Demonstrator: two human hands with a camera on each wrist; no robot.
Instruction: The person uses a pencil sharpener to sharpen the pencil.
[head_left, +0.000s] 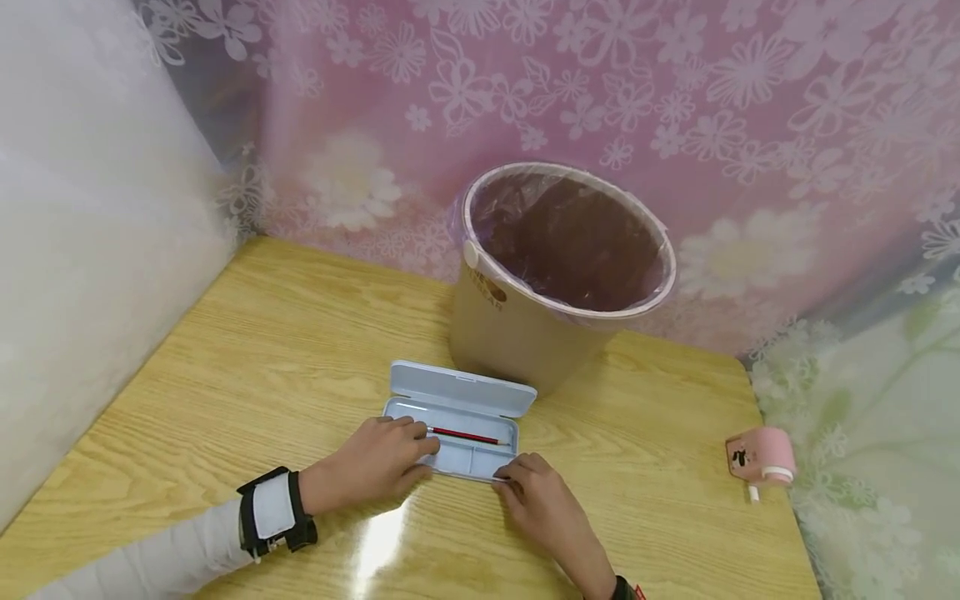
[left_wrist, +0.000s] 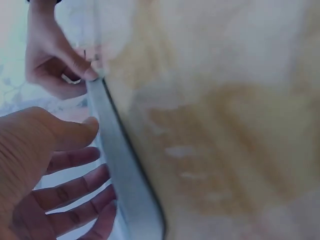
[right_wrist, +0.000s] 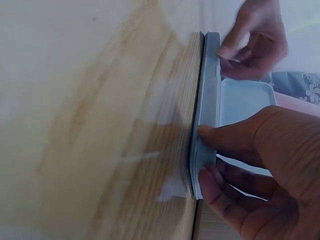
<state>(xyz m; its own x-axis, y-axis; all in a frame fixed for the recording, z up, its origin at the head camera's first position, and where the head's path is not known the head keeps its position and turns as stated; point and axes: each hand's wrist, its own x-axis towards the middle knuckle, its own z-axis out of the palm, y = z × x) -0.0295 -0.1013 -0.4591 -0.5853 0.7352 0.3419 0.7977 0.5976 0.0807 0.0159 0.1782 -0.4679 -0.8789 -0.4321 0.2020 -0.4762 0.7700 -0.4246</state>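
A light blue pencil case (head_left: 453,458) lies on the table with its lid (head_left: 461,387) raised at the back. Inside, a red and black pencil (head_left: 468,435) rests lengthwise in the long compartment, its left end beside my left fingertips. My left hand (head_left: 375,458) reaches over the case's left part, fingers extended across the tray and thumb by the front edge. At the front right corner, my right hand (head_left: 547,508) pinches the case. The right wrist view shows its thumb and fingertips on the front wall (right_wrist: 207,95).
Behind the case stands a tall beige bin (head_left: 517,342) with a clear plastic liner. A pink pencil sharpener (head_left: 761,458) with a crank sits at the table's right edge. Floral sheeting (head_left: 420,100) hangs behind the wooden table (head_left: 300,333).
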